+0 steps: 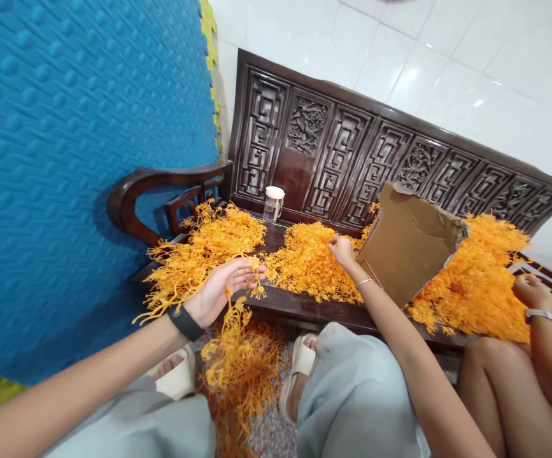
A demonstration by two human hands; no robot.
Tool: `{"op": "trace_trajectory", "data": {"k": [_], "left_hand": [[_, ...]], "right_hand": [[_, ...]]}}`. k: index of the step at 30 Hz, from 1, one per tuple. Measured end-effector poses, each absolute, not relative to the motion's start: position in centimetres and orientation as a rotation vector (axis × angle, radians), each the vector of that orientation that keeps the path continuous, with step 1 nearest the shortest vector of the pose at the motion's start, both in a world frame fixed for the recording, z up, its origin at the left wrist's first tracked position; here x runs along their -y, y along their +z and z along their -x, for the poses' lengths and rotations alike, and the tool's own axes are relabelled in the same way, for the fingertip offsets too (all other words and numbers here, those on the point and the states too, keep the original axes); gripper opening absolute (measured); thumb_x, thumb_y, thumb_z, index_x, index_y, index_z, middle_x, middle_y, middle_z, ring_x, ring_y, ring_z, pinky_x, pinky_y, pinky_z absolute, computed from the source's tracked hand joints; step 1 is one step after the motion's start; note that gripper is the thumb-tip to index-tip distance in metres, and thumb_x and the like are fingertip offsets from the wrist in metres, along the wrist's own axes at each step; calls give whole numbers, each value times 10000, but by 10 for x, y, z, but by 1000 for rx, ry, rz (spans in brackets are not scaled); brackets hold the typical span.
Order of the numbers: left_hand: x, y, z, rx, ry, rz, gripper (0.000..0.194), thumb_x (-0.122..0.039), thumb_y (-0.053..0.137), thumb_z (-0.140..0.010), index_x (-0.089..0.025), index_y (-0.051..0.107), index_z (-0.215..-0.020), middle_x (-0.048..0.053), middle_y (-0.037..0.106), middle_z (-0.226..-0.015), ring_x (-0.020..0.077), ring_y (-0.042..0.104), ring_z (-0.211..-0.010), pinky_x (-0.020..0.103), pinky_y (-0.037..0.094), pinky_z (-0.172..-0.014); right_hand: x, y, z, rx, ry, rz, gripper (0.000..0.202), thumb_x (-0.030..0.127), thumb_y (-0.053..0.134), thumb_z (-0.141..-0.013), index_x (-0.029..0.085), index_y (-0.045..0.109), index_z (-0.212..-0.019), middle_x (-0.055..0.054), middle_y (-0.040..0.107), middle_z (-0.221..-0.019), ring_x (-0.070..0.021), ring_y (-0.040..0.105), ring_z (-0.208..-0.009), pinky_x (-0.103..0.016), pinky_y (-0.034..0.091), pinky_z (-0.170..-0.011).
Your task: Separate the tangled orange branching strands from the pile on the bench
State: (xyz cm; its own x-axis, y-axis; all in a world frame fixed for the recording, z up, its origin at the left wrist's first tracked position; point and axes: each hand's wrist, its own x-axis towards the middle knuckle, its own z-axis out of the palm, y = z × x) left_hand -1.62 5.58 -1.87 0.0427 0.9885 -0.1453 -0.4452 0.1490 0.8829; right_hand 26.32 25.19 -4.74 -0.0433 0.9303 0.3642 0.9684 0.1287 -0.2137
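My left hand (pixel 228 286), with a dark band on its wrist, holds several orange plastic sprigs (pixel 258 289) between thumb and fairly straight fingers. Some sprigs dangle below the palm. Beside it lies a heap of branched orange sprigs (pixel 228 235) at the bench's left end. Over the middle heap of loose orange pieces (pixel 304 257) is my right hand (pixel 342 251), fingers pinched together. What sits in that pinch is too small to make out. A thin bracelet circles the right wrist.
A dark carved wooden bench (pixel 295 175) carries the heaps, a lidded clear cup (pixel 274 203) and an upright cardboard piece (pixel 409 235). Past it lies another orange heap (pixel 476 286), by a co-worker's hand (pixel 533 292). Orange stems (pixel 247 375) cover the floor between my feet.
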Motion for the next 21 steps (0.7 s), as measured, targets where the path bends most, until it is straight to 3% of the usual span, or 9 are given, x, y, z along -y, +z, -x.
{"op": "trace_trajectory", "data": {"k": [4,9,17,21], "left_hand": [[-56,-19,16,-914,1273,-787,109,-215,550,-681,-138,562,-758,120,677,-915,214,636,-853,261,500,-693],[-56,-18,14,-899,1279,-791,147,-122,557,-618,-150,557,-763,83,681,-895,215,634,-865,279,502,-709],[-55,-16,14,-919,1294,-752,179,-83,550,-593,-148,546,-759,88,681,-875,215,639,-851,267,508,-684],[-54,-15,13,-914,1286,-760,210,-80,544,-584,-148,548,-783,84,681,-886,222,633,-871,264,501,-681]], "right_hand": [[-252,-47,-263,2025,-99,1805,247,127,463,-727,150,674,-853,-85,664,-873,-171,592,-847,-225,417,-746],[-252,-50,-262,1991,-88,1805,323,111,438,-730,147,644,-975,-98,654,-927,-186,589,-877,-242,422,-756],[-245,-47,-259,1952,-83,1722,354,43,368,-718,152,652,-900,-86,624,-953,-171,564,-860,-262,410,-768],[-228,-37,-235,1809,17,1431,291,76,346,-745,130,602,-872,-69,598,-922,-139,543,-774,-248,422,-721]]}}
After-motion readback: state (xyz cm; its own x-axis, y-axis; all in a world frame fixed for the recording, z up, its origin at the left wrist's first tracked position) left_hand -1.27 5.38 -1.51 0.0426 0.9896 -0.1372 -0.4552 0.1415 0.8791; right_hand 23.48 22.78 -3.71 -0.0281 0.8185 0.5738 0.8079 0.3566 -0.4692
